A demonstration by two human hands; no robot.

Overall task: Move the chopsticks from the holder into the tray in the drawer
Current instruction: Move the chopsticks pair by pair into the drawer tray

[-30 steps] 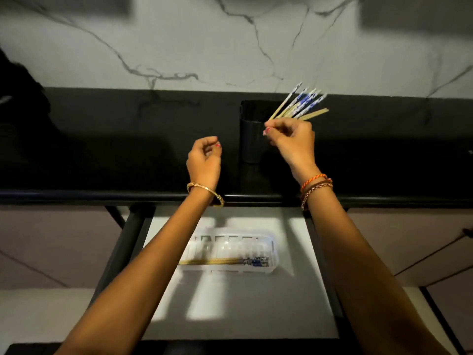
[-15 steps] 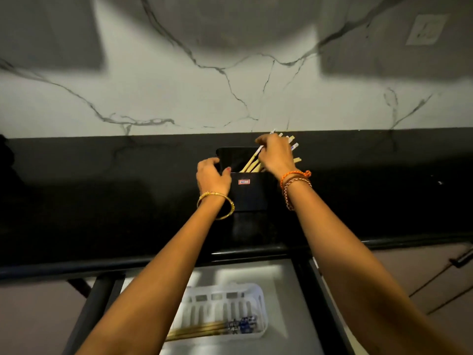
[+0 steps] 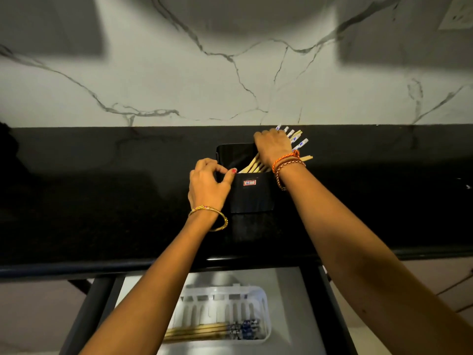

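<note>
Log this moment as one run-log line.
left hand: grips holder rim | right hand: grips chopsticks in holder | tray: some chopsticks already in | drawer: open

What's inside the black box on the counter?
Wooden chopsticks stand slanted in the black holder, their patterned tops fanning out past the right hand gripping them. The left hand holds the holder's rim. The holder's bottom is hidden by its dark walls.

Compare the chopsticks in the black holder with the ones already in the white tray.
The holder chopsticks stand tilted and fanned, gripped by the right hand; the tray chopsticks lie flat, side by side, untouched. The first sit on the counter, the second in the open drawer. Both have blue-patterned ends.
</note>
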